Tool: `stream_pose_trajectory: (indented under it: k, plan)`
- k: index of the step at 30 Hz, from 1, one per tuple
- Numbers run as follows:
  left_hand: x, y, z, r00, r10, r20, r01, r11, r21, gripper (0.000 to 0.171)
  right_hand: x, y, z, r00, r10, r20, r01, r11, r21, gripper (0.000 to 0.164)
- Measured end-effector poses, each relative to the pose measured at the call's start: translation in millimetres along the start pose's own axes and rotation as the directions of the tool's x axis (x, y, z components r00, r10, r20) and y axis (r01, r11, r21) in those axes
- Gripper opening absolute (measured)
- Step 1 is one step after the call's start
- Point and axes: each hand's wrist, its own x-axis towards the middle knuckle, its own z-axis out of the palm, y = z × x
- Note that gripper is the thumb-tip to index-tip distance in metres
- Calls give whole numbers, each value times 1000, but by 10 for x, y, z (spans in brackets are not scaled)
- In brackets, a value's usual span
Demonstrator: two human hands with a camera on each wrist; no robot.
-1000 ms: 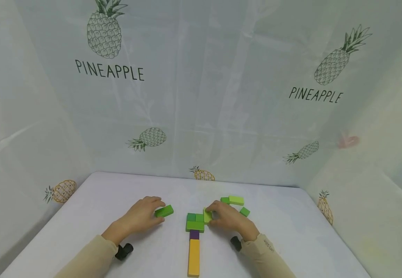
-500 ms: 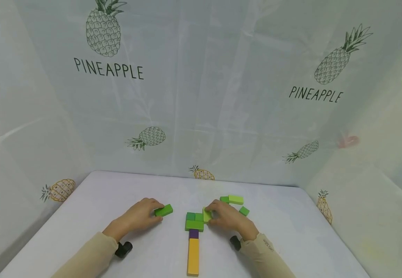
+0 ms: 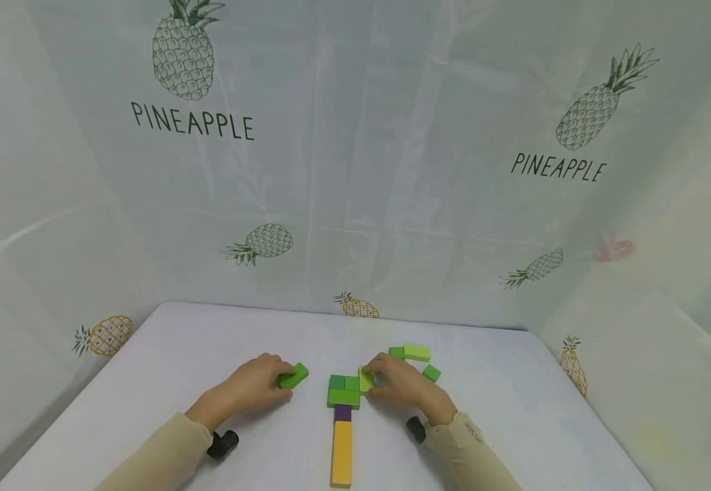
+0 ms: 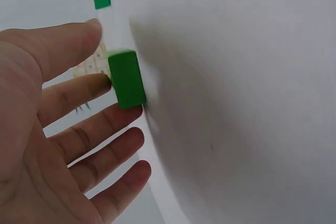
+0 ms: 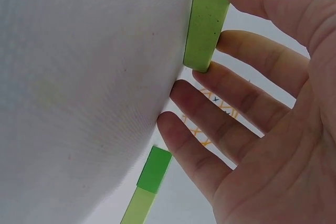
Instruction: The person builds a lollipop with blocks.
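On tbl (image 3: 515,395), loosely spread L hand (image 3: 254,384) touches grn blk (image 4: 127,80); R hand (image 3: 401,383) pinches lime blk (image 5: 204,30).

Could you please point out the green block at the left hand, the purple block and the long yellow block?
Green block (image 4: 127,80): left wrist view, middle of the face toward the camera.
Purple block (image 3: 343,412): head view, on its top face.
Long yellow block (image 3: 342,451): head view, middle of its top face.
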Motion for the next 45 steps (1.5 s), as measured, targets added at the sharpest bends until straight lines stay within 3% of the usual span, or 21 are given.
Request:
stream_pose_trajectory:
  k: [11,21,30,36,40,45]
  plan:
    - [85,176,34,1000,11,11,-11,1000,7,34,-4,-20,-16,1000,22,4,-22,1000,4,41]
    - [202,257,130,999,45,25,-45,999,5,27,-11,-11,-11,1000,-7,-6,7,1000,20,42]
    - [242,255,152,999,44,30,-45,999,25,42,1,-7,-15,1000,5,2,-5,1000,10,42]
    - [253,254,143,997,55,56,-52,998,-46,46,12,-12,-17,1000,13,11,-13,1000,21,43]
    - [313,257,164,998,52,39,-50,998,-38,43,16,-11,-15,1000,17,8,-17,1000,16,43]
    - [388,292,158,998,35,58,-29,995,-94,43,11,-18,-18,1000,21,9,-21,1000,21,43]
